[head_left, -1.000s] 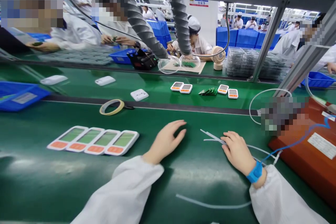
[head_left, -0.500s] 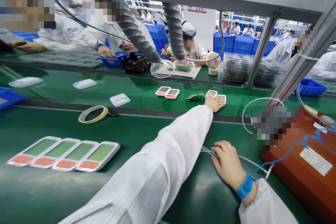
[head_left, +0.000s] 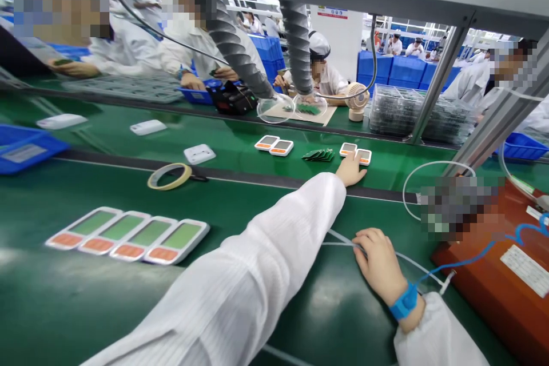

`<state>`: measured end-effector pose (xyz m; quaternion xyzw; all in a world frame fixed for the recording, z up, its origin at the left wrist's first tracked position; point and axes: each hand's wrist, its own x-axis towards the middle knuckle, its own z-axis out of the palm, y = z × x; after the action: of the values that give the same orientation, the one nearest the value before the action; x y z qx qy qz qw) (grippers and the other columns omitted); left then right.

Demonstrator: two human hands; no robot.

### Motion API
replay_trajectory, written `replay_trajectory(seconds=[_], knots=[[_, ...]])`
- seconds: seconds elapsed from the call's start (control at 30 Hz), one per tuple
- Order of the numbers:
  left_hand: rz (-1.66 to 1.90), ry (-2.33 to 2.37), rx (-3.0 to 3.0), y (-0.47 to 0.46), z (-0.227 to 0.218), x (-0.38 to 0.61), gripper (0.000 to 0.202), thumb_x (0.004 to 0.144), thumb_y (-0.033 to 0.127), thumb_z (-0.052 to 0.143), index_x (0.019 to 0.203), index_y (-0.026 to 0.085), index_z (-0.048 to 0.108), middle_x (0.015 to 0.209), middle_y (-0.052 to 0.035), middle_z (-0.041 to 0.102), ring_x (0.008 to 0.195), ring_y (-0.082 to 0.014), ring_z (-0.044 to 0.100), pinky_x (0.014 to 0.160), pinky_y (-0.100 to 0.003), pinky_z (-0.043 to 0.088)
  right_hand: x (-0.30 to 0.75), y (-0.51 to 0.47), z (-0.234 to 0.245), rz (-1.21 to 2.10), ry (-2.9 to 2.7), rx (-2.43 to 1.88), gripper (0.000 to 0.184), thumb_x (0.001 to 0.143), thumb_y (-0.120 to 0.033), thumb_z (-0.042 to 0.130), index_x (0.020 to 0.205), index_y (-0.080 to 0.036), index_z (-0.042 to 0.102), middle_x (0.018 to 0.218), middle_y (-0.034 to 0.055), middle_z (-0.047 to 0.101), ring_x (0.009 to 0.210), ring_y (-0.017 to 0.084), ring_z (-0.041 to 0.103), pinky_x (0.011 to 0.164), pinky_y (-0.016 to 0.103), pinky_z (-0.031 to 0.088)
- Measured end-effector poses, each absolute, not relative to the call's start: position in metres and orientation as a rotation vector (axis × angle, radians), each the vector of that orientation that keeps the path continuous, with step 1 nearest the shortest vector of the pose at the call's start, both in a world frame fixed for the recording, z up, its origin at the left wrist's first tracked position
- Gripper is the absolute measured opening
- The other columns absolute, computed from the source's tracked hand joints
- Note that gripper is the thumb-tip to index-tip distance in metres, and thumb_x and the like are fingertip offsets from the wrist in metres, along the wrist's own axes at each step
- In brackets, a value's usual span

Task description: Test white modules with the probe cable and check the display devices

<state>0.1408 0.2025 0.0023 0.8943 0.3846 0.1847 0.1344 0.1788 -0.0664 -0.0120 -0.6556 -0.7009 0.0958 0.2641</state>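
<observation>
My left hand reaches far across to the green conveyor belt. Its fingers are apart, and the tips touch or lie just at the near edge of two white display units with orange buttons. Left of that hand lies a fanned stack of green circuit boards, then another pair of display units. My right hand wears a blue wrist strap and rests on the near bench over thin grey cables, fingers loosely extended. On the bench at left stands a row of several larger display units.
A tape roll lies at the bench edge, beside white covers on the belt. A blue bin is at far left, an orange-brown box at right. Ducts hang ahead; co-workers sit beyond the belt.
My left hand has drawn back slightly, uncovering more of the two display units under its fingers. The view has turned a little left. My right hand stays on the bench.
</observation>
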Motion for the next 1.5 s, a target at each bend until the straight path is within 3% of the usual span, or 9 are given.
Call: replay_trajectory(seconds=[0.2,0.33,0.47,0.6,0.77,0.93,1.07,1.2,1.5], knots=[[0.589,1.035,2.625,0.158,0.031,0.005,0.052,0.087,0.051,0.054,0.126,0.017,0.060,0.150,-0.0148,0.042,0.142,-0.0319,0.035,0.116,-0.044,0.032,0.181,-0.066,-0.015,0.210,-1.845,-1.672,0.011,0.090,-0.012,0.059,0.086,-0.020,0.066,0.092,0.0050,0.069,0.093,0.023,0.061,0.085,0.036,0.051],[0.813,1.831,2.538,0.115,0.030,-0.117,0.060,0.092,0.051,0.041,0.134,0.008,0.052,0.149,-0.0220,0.040,0.143,-0.0401,0.029,0.114,-0.056,0.028,0.182,-0.066,-0.014,0.170,-1.779,-1.667,0.015,0.094,-0.015,0.051,0.091,-0.019,0.065,0.092,0.0061,0.069,0.087,0.022,0.064,0.081,0.033,0.052],[0.409,2.349,2.309,0.059,0.005,-0.175,0.069,0.091,0.057,0.039,0.138,0.008,0.046,0.149,-0.0275,0.038,0.139,-0.0519,0.027,0.101,-0.070,0.032,0.191,-0.065,-0.009,0.084,-1.676,-1.677,0.026,0.101,-0.020,0.040,0.114,-0.016,0.062,0.098,0.0095,0.069,0.085,0.021,0.067,0.079,0.033,0.054],[0.421,2.064,2.521,0.032,-0.010,-0.167,0.065,0.092,0.051,0.034,0.140,0.008,0.044,0.144,-0.0260,0.045,0.136,-0.0444,0.037,0.104,-0.061,0.036,0.201,-0.066,0.000,-0.088,-1.654,-1.617,0.041,0.099,-0.013,0.033,0.135,-0.016,0.054,0.104,0.0113,0.066,0.092,0.022,0.065,0.083,0.035,0.053],[0.474,1.993,2.479,0.051,-0.005,-0.138,0.054,0.091,0.042,0.039,0.136,0.014,0.052,0.142,-0.0224,0.049,0.132,-0.0425,0.041,0.103,-0.059,0.036,0.198,-0.072,0.008,-0.156,-1.670,-1.536,0.027,0.102,-0.024,0.044,0.111,-0.016,0.068,0.091,0.0093,0.060,0.082,0.020,0.062,0.073,0.032,0.052],[0.728,1.626,2.052,0.068,0.011,-0.085,0.071,0.084,0.052,0.054,0.137,0.007,0.048,0.122,-0.0220,0.060,0.112,-0.0373,0.056,0.099,-0.053,0.042,0.192,-0.081,0.011,-0.124,-1.713,-1.469,0.022,0.102,-0.029,0.051,0.092,-0.018,0.068,0.081,0.0051,0.063,0.075,0.018,0.062,0.069,0.030,0.050],[0.920,0.785,1.280,0.037,0.015,0.001,0.075,0.083,0.066,0.055,0.141,0.021,0.042,0.124,-0.0128,0.059,0.087,-0.0230,0.065,0.083,-0.041,0.052,0.195,-0.086,0.015,-0.052,-1.641,-1.382,0.021,0.101,-0.016,0.046,0.112,-0.018,0.063,0.093,0.0054,0.069,0.078,0.016,0.065,0.074,0.028,0.053],[0.846,0.439,0.792,-0.003,-0.002,0.069,0.071,0.080,0.064,0.064,0.133,0.019,0.052,0.106,-0.0090,0.065,0.085,-0.0192,0.062,0.075,-0.032,0.050,0.197,-0.087,0.019,-0.038,-1.722,-1.391,0.040,0.098,-0.007,0.036,0.124,-0.020,0.063,0.105,0.0079,0.067,0.085,0.017,0.065,0.075,0.029,0.054],[0.744,0.439,0.760,-0.010,-0.011,0.062,0.058,0.083,0.059,0.066,0.126,0.020,0.061,0.108,-0.0075,0.064,0.094,-0.0190,0.059,0.083,-0.029,0.045,0.188,-0.095,0.029,-0.106,-1.662,-1.508,0.007,0.094,-0.021,0.061,0.094,-0.020,0.069,0.085,0.0033,0.063,0.078,0.017,0.060,0.069,0.029,0.049]])
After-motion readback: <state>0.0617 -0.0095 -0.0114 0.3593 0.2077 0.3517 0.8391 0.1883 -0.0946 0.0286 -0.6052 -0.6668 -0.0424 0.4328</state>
